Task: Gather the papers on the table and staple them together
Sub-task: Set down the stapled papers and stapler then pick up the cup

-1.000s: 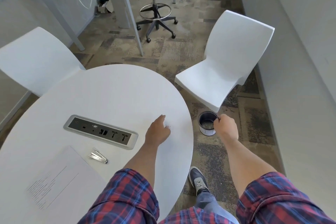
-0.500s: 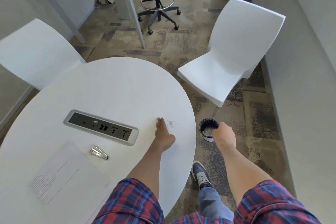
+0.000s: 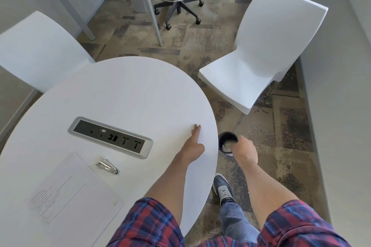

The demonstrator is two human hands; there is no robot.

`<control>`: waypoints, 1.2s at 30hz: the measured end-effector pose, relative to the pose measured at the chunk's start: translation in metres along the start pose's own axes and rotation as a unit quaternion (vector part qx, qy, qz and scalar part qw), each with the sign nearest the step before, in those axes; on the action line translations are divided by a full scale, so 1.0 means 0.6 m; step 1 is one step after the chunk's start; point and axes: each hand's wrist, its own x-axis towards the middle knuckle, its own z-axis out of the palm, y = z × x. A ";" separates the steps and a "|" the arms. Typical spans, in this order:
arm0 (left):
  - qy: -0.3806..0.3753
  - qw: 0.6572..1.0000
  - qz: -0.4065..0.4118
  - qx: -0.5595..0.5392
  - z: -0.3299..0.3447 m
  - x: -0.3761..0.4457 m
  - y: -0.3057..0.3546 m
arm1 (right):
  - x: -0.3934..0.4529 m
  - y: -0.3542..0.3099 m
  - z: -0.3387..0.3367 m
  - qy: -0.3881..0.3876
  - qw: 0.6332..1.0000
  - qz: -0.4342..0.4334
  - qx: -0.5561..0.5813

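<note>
Papers: a thin, light, limp sheaf lying flat on the tabletop at 7 o'clock; likely best lifted by an edge or corner. Stapler: small, rigid metal, just beside the papers at their 1 o'clock. Left hand: fingers straight, flat on the tabletop, holding nothing. Right hand: curled over the rim of a cup off the tabletop edge. Socket panel lies beyond the stapler; nothing blocks the papers.

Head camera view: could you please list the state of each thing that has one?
White printed paper sheets: flat on table, ungripped.
Silver metal stapler: lying beside sheets, untouched.
Left hand: fingers straight, on white round table.
Right hand: gripping small black bin rim.
</note>
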 end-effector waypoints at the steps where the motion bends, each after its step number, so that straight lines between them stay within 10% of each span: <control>1: -0.005 1.000 0.002 0.002 0.004 0.001 0.002 | 0.000 0.000 0.002 -0.004 1.000 -0.001 0.002; 30: -0.085 0.995 0.050 -0.032 0.122 0.019 0.068 | 0.009 0.007 0.014 -0.038 0.995 -0.078 0.043; 36: 0.057 0.991 0.083 -0.088 0.080 0.024 0.064 | 0.015 0.017 0.014 -0.032 0.997 -0.065 0.034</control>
